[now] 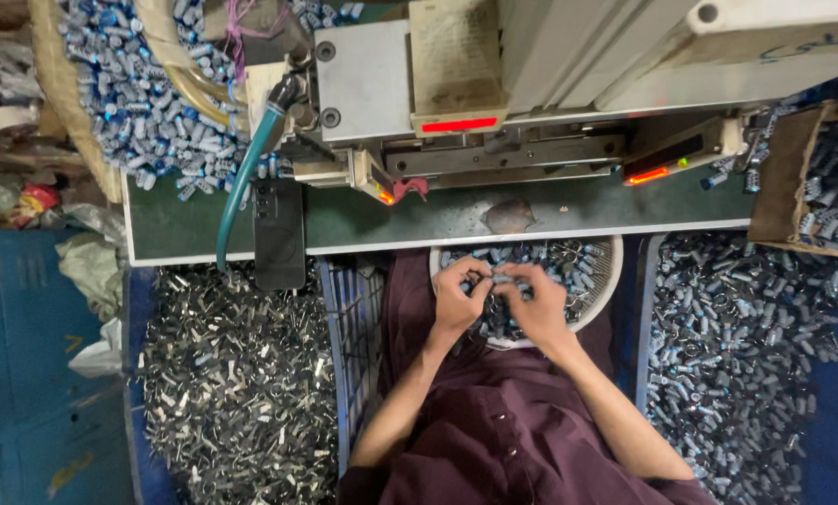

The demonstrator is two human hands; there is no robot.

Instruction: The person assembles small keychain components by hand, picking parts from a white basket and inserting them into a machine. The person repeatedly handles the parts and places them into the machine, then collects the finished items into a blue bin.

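My left hand [459,292] and my right hand [531,297] meet over a white round bowl [609,277] on my lap, filled with several small blue-and-silver cylindrical parts [576,266]. Both hands pinch small parts between the fingertips, right where the hands touch. The bowl sits just under the front edge of a green machine table [419,223]. How many parts each hand holds is too small to tell.
A metal machine [494,84] with red lights stands on the table. A black phone [279,234] and a green hose [241,178] lie at the table's left. Bins of metal clips [232,374] on the left, blue parts [746,355] on the right.
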